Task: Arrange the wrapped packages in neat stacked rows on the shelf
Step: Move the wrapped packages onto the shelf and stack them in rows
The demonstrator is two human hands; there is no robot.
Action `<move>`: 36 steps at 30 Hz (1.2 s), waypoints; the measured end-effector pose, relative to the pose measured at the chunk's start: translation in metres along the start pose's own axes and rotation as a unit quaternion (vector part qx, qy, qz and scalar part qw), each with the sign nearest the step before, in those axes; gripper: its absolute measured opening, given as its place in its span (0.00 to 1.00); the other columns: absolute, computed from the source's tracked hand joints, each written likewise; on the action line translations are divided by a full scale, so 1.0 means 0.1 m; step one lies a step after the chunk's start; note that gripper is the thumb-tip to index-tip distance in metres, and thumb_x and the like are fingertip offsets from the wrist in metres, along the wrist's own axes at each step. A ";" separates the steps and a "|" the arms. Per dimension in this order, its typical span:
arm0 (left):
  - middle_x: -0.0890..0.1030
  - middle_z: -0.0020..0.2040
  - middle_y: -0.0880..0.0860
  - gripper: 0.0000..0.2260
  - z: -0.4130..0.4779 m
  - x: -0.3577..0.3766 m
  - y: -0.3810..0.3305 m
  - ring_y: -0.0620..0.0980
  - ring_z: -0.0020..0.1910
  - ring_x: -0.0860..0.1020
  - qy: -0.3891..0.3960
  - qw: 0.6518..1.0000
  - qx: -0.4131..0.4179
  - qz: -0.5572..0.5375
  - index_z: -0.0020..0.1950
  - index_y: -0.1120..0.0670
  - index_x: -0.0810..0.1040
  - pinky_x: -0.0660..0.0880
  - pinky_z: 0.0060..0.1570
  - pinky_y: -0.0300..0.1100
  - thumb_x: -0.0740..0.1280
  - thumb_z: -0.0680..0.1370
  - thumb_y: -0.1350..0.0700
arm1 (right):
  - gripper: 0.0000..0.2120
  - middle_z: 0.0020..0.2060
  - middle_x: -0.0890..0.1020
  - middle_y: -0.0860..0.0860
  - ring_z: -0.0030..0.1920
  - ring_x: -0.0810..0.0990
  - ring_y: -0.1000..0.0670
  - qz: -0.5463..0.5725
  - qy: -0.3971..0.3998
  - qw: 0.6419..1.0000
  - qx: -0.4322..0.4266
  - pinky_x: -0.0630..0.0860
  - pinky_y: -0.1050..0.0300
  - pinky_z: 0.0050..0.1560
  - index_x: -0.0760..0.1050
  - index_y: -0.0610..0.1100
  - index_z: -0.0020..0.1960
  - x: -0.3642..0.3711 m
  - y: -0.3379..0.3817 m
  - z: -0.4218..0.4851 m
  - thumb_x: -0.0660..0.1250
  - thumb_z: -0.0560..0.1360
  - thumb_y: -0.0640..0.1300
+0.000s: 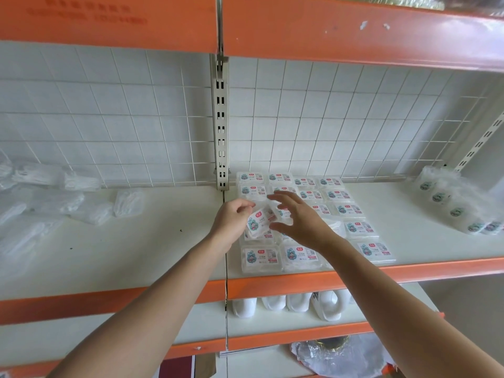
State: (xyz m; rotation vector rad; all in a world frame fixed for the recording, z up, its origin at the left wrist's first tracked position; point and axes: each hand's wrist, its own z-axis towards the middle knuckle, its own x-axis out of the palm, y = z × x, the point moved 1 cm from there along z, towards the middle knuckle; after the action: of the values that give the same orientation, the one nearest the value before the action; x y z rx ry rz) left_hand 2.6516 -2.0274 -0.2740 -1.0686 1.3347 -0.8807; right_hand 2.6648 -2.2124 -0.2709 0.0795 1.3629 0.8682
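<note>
We're mid-frame at the shelf [136, 255]. The left hand [231, 216] has its fingers curled onto a pack [257, 223], pinching it by its left edge, tilted, just above the rows [338, 208] of packs laid flat right of centre. The right hand [302, 222] sits just to the right of that pack, fingers spread and straight, thumb low, gripping nothing; we can't tell whether its fingertips touch the pack. So the pack lies between the two hands. Loose clear bags [90, 205] are scattered at the left of the frame, and white jugs [297, 301] stand below.
</note>
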 end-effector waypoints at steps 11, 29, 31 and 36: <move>0.76 0.57 0.49 0.10 -0.02 -0.07 0.00 0.45 0.54 0.74 -0.049 0.998 -0.024 0.016 0.61 0.55 0.72 0.67 0.50 0.37 0.62 0.80 0.58 | 0.27 0.59 0.76 0.48 0.44 0.76 0.54 -0.053 -0.033 0.996 0.058 0.75 0.59 0.50 0.73 0.46 0.66 0.17 0.04 0.06 0.75 0.70 0.53; 0.75 0.67 0.51 0.17 -0.04 -0.06 0.08 0.47 0.62 0.74 -0.020 0.999 -0.016 0.020 0.69 0.55 0.70 0.70 0.53 0.34 0.56 0.81 0.62 | 0.14 0.67 0.74 0.47 0.62 0.77 0.46 -0.081 -0.019 0.995 0.059 0.73 0.53 0.61 0.77 0.45 0.64 0.31 0.01 0.10 0.63 0.80 0.46; 0.73 0.69 0.52 0.18 -0.02 -0.06 0.10 0.48 0.65 0.73 -0.025 0.999 -0.009 0.039 0.70 0.55 0.69 0.70 0.57 0.36 0.56 0.81 0.62 | 0.15 0.67 0.74 0.47 0.63 0.76 0.46 -0.091 -0.009 0.994 0.055 0.73 0.52 0.61 0.76 0.45 0.65 0.31 0.01 0.08 0.62 0.80 0.46; 0.70 0.71 0.53 0.20 -0.03 0.00 0.04 0.50 0.68 0.68 -0.049 0.981 0.084 0.166 0.73 0.55 0.67 0.70 0.63 0.40 0.59 0.80 0.61 | 0.16 0.66 0.75 0.48 0.63 0.76 0.47 -0.104 -0.026 0.993 0.043 0.74 0.53 0.57 0.73 0.46 0.67 0.22 0.02 0.01 0.61 0.80 0.47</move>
State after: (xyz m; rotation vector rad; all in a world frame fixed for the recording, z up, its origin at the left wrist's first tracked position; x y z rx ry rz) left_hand 2.6486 -2.0260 -0.2775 -0.7223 1.2852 -0.6674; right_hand 2.6639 -2.1978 -0.2873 0.0272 1.3332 0.6291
